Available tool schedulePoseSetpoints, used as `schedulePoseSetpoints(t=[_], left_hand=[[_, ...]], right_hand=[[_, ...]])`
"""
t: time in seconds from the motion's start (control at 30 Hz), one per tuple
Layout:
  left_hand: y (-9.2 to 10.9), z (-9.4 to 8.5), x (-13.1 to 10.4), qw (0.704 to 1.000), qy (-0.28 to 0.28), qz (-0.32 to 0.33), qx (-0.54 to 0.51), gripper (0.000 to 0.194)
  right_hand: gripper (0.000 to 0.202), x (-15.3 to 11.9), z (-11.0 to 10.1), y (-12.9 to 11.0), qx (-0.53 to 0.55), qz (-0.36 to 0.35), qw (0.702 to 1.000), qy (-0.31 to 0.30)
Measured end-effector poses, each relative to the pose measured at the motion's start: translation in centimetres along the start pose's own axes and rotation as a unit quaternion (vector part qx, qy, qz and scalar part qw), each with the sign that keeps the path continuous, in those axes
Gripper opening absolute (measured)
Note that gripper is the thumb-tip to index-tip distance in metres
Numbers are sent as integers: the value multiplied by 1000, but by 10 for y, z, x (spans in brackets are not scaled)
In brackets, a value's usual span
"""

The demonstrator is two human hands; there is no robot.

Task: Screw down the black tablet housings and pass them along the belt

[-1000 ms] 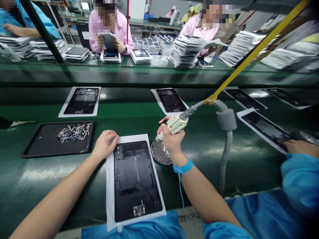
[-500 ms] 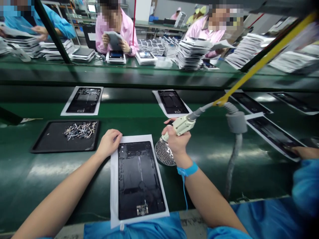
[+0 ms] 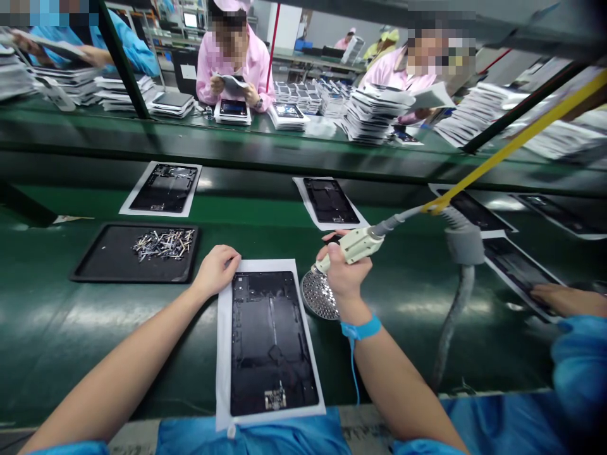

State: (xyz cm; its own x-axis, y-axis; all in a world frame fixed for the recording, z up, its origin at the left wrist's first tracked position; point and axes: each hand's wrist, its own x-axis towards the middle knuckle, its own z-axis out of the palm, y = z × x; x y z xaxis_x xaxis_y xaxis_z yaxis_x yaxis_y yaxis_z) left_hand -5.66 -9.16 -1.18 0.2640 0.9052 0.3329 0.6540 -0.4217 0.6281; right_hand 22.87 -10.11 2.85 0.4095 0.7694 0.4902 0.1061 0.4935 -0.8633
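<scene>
The left hand (image 3: pixel 215 270) presses flat on the white sheet under the tablet (image 3: pixel 270 341). The right hand (image 3: pixel 344 272) grips a screwdriver (image 3: pixel 353 245) over a screw dish (image 3: pixel 320 294). A careless bump could spill the screws.

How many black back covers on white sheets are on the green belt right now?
5: under the left hand at; far left; centre; two right. More may lie offscreen.

Brightly lit from overhead, with pale glare streaks on the green belt (image 3: pixel 71 316), wide-angle bending and soft blur toward the edges.
</scene>
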Motion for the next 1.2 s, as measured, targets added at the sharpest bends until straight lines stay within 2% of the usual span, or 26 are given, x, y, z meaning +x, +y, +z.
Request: schedulePoseSetpoints(t=[0.7, 0.9, 1.0, 1.2], left_hand=[[0, 0, 0, 1000, -1, 3, 7, 26], [-4, 4, -1, 1000, 14, -15, 11, 24], [-5, 7, -2, 999, 33, -27, -3, 26], [-8, 8, -2, 995, 57, -55, -63, 35]], right_hand=[[28, -1, 2, 2, -1, 34, 999, 12], [25, -1, 2, -11, 15, -2, 1000, 8], [24, -12, 21, -23, 61, -11, 998, -15], [25, -47, 96, -30, 133, 42, 980, -144]])
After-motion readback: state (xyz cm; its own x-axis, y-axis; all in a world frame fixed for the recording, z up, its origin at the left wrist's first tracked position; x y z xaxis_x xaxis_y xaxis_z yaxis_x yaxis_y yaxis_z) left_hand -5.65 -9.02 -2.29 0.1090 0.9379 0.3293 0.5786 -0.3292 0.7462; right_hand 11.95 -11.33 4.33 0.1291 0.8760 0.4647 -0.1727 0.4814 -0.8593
